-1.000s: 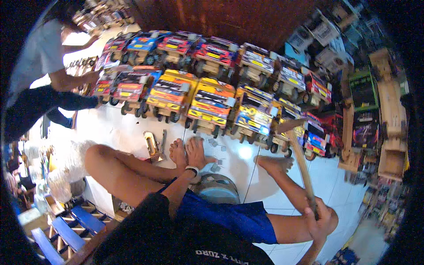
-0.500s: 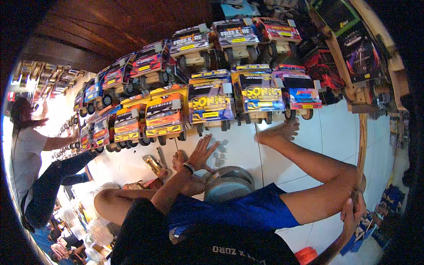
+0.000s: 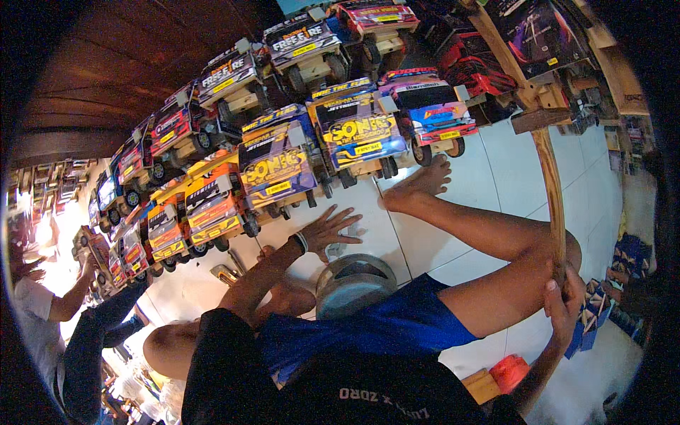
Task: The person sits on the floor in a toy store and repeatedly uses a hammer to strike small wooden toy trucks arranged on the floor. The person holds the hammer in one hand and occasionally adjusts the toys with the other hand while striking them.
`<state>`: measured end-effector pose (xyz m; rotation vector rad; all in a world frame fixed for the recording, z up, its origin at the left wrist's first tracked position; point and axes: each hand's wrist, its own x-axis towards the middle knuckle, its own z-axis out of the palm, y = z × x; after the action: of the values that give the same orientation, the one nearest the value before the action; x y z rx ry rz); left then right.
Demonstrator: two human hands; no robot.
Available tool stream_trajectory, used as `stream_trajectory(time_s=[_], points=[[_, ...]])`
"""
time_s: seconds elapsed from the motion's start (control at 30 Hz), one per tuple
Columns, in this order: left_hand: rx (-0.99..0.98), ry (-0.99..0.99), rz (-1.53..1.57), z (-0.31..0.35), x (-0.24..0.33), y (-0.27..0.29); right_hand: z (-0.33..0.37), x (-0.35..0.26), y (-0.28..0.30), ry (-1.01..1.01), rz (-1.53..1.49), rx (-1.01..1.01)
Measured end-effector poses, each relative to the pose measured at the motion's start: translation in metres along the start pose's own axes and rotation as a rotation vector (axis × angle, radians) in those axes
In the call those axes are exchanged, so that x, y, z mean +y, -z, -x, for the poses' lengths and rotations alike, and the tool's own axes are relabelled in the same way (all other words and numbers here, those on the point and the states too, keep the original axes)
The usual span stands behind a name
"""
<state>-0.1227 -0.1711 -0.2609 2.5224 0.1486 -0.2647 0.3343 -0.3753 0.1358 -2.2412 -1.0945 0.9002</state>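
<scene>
With its fingers spread, my left hand (image 3: pixel 329 230) hovers over or rests on the white tiled floor, and I cannot tell which. Small pale pieces lie partly hidden under it, beside a grey round container (image 3: pixel 354 287) between my legs. My right hand (image 3: pixel 564 301) is wrapped round the wooden handle of a hammer (image 3: pixel 549 184) by my right knee. The hammer stands upright, its head at the top. Just ahead of my left hand sit colourful toy trucks (image 3: pixel 276 166) with black wheels.
A second row of toy trucks (image 3: pixel 230 74) stands behind the first. At far left a person (image 3: pixel 46 304) sits, a hand at another truck (image 3: pixel 92 251). A brass-coloured metal tool (image 3: pixel 227 275) lies near my left foot. Right of me are a red object (image 3: pixel 510 372) and blue pieces (image 3: pixel 588 326).
My view has turned, so the trucks sit further left. My left hand's fingers now point more to the right over the pale pieces. The person at left now has a hand at a truck.
</scene>
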Motion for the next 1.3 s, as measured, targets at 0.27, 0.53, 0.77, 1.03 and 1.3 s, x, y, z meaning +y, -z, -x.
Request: stream_trajectory(time_s=[0.27, 0.53, 0.77, 1.03, 1.3], points=[[0.126, -0.105, 0.083, -0.007, -0.008, -0.021, 0.0, -0.005, -0.008, 0.036, 0.048, 0.061], [0.372, 0.262, -0.008, 0.003, 0.018, -0.052, -0.002, -0.014, -0.006, 0.039, 0.155, 0.087], [0.344, 0.101, 0.024, -0.034, 0.032, -0.029, -0.001, -0.02, -0.013, 0.037, 0.123, 0.132], [0.405, -0.014, -0.204, -0.051, 0.025, -0.042, 0.012, -0.048, -0.01, 0.002, 0.158, 0.003], [0.477, 0.223, -0.284, -0.014, 0.029, -0.061, 0.067, -0.03, -0.021, 0.022, 0.148, 0.116]])
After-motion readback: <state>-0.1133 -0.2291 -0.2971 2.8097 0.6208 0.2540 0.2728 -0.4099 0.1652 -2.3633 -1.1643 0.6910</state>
